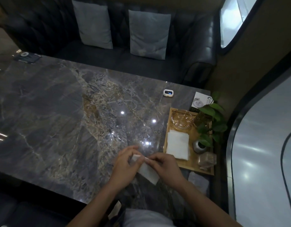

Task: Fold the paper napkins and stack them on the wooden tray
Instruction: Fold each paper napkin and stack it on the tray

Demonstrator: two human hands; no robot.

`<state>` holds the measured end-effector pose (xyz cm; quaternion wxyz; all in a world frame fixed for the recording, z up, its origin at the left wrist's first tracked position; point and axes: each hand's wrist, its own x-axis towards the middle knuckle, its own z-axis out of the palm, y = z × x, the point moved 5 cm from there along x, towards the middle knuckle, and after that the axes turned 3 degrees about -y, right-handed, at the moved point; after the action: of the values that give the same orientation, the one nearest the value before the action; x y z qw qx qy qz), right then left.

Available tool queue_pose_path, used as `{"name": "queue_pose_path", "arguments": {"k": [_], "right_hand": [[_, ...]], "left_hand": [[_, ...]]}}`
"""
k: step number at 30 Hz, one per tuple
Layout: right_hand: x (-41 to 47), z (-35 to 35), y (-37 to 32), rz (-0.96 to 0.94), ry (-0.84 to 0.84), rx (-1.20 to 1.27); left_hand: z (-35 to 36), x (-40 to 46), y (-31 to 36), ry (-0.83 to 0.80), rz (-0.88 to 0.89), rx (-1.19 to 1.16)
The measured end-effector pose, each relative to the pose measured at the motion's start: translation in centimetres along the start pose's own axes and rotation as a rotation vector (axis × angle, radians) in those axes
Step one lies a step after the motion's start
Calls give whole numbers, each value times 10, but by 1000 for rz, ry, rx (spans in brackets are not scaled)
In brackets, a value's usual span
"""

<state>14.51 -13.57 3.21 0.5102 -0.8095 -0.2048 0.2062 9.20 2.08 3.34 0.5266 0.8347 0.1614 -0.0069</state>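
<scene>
A white paper napkin lies partly folded on the dark marble table near its front edge. My left hand pinches the napkin's far left edge, and my right hand grips its upper right edge; both hands cover much of it. To the right stands the wooden tray, and a stack of folded white napkins rests on the tray's left half.
On the tray are also a glass bowl, a glass jar with a green plant, a small grey pot and a clear box. A white gadget and a card lie behind. A sofa with cushions faces me.
</scene>
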Motion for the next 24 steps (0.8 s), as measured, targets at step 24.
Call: {"name": "queue_pose_path", "arguments": {"k": [24], "right_hand": [[-4, -16, 13, 175, 108, 280]], "left_hand": [[10, 5, -5, 122, -227, -611]]}}
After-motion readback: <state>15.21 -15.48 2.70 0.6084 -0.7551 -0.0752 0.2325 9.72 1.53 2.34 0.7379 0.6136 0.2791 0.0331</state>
